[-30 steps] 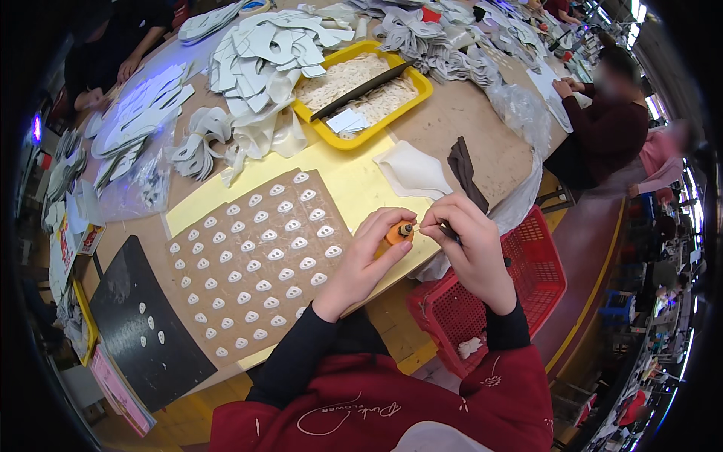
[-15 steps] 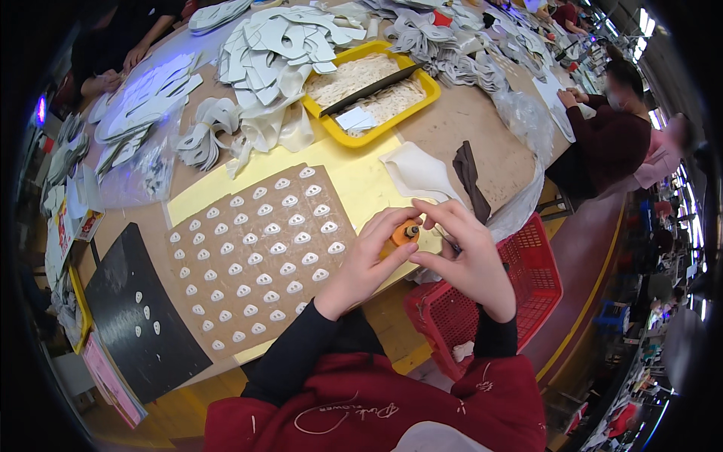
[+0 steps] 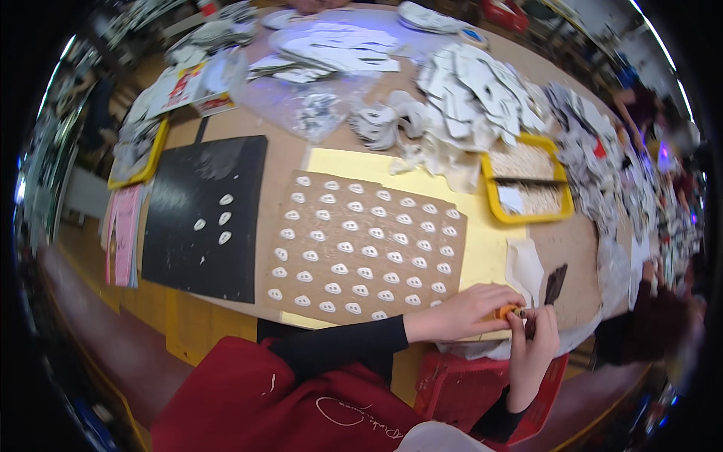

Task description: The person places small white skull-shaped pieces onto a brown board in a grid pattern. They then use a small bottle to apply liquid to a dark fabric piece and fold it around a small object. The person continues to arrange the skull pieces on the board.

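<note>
Since the earlier frame, both hands and the work have shifted from the centre of the view toward its lower right, and the black sheet [image 3: 203, 218] now fills more of the left half; the hands remain together on the same small orange piece [image 3: 508, 311].

Materials and shapes:
- Brown card sheet [image 3: 361, 248]: flat, matte, four-sided, carrying even rows of small white oval pieces.
- Yellow sheet [image 3: 489, 248]: smooth, lying under the brown card and showing along its top and right edges.
- Black sheet: dull, dark, rectangular, with a few white ovals near its middle.
- Yellow tray [image 3: 527, 218]: shallow, rectangular, with pale granular contents.
- White cut parts [image 3: 467, 98]: thin, curved, heaped loosely behind the tray.
- Red crate [image 3: 459, 384]: mesh-walled plastic, below the table [image 3: 580, 248] edge.

Position of the orange piece: at the near right edge of the table, just right of the brown card. The left hand [image 3: 459, 313] pinches it from the left with its fingertips. The right hand [image 3: 535, 350] rises from below, its fingertips meeting the piece on the right side. Both hands are closed on it, touching each other at the fingertips.
</note>
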The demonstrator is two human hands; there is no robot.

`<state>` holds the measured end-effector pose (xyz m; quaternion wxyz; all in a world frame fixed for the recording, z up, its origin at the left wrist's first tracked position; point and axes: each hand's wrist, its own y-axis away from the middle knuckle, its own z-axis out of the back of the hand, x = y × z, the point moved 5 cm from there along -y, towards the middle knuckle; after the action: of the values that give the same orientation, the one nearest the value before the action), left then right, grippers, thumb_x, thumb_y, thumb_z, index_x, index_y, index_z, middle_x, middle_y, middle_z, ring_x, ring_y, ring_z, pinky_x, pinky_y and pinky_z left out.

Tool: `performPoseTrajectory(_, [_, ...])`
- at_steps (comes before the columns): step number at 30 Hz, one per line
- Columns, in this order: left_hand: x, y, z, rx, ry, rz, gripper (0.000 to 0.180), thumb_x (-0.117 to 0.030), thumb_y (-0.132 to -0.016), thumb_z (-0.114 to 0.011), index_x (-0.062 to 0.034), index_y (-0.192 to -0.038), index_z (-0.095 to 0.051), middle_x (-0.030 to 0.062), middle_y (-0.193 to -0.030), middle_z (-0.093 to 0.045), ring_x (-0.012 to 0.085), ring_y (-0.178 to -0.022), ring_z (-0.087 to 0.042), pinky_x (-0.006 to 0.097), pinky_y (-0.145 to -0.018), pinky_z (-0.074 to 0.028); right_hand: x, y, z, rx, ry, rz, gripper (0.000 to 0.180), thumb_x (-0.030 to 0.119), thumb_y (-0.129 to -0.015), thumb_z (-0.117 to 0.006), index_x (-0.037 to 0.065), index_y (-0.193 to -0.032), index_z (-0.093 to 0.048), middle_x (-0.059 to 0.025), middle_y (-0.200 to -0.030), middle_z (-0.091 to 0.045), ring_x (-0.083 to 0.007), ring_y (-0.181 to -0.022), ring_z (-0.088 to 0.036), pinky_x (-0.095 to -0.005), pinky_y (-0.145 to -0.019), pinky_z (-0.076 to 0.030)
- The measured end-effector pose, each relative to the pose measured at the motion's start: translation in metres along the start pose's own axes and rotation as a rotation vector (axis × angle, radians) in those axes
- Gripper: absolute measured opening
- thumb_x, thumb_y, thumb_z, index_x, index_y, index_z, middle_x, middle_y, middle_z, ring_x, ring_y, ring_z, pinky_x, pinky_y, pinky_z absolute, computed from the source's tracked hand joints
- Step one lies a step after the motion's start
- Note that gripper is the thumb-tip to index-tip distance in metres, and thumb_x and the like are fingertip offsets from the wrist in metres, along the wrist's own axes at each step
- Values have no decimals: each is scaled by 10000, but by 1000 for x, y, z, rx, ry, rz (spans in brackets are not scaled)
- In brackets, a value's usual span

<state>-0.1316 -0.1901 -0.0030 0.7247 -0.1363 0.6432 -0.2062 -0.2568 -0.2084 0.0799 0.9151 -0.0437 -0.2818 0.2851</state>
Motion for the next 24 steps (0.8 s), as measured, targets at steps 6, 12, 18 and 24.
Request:
performPoseTrajectory(6, [-10,-3,-3,-249,-159,-61,357,-256,-805,-738,-60,-1078,-616,57,-1073,-608,270,-983,-598,367,-853,-453,5,-2,9,-76,238,449,263,-8,-747,-759,2,-995,-673,-110,-934,-558,-208,-574,-497,-292,-473,-393])
performPoseTrajectory(12, [-2,-22,-23,-398,-205,-53,278,-218,-806,-727,-39,-998,-635,75,-980,-569,277,-931,-576,371,-837,-450,-12,-13,26,41,489,578,365,-61,-721,-705,36,-1073,-683,-103,-948,-586,-218,-574,-549,-354,-472,-406])
performPoseTrajectory(18, [7,-17,-25,-310,13,44,320,-203,-838,-693,-40,-1070,-545,130,-979,-544,330,-951,-570,404,-805,-490,-24,-12,8,-123,449,709,255,-85,-769,-675,-28,-1017,-651,-123,-932,-609,-231,-635,-601,-352,-502,-456])
performPoseTrajectory(24, [15,-20,-30,-309,-88,-11,296,-163,-847,-675,-29,-1077,-549,137,-993,-556,340,-948,-572,393,-810,-498,-63,-6,-9,-278,279,567,160,-39,-751,-682,7,-895,-629,-114,-832,-604,-276,-668,-598,-361,-552,-485])
